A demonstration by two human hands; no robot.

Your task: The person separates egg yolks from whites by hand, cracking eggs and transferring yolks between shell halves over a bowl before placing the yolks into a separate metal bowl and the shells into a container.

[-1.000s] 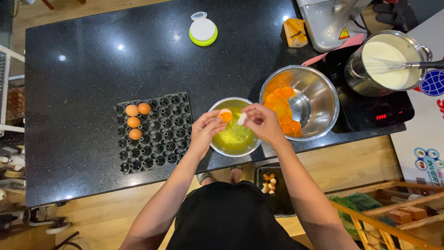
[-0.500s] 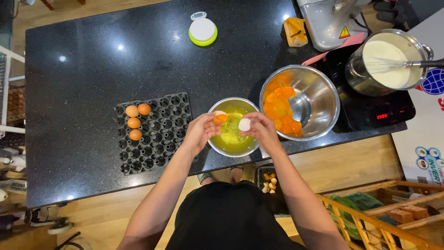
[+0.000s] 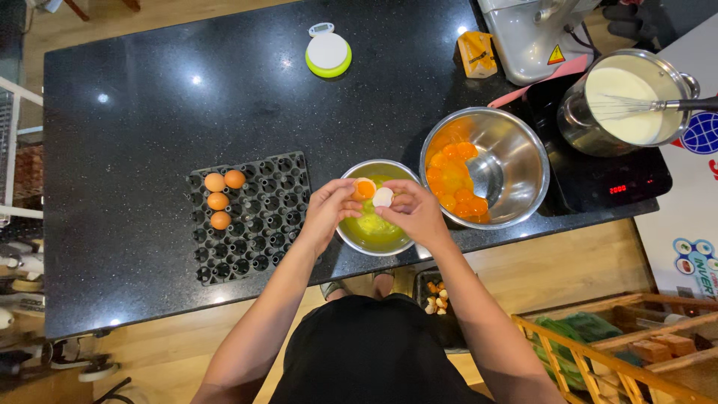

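Two shell halves sit in my hands over the small bowl (image 3: 374, 232) on the tabletop (image 3: 149, 112). My left hand (image 3: 329, 213) pinches the half with the yolk (image 3: 365, 188); my right hand (image 3: 415, 213) pinches the empty half (image 3: 383, 197). I think they are thin, light, slippery and crack easily, so I hold the rims softly.

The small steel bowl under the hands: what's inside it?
The small steel bowl holds clear yellowish egg white. The left hand and right hand cover part of it, so the rest is hidden.
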